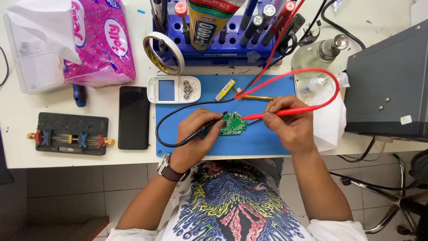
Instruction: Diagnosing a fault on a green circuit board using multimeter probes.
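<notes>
A small green circuit board (233, 123) lies on a blue work mat (258, 140). My left hand (196, 138) grips a black test probe (209, 127) whose tip rests at the board's left edge. My right hand (287, 122) grips a red test probe (267, 114) whose tip touches the board's right side. The red lead (312, 71) loops behind my right hand; the black lead (162, 127) curves off to the left. A white handheld meter (174, 89) lies at the mat's far left corner.
A dark phone (133, 117) and a black board-holder jig (71, 133) lie left of the mat. A pink tissue pack (100, 42), tape roll (162, 53), blue tool rack (223, 40), glass bottle (318, 53) and white cloth (332, 120) surround it. A dark box (388, 85) stands right.
</notes>
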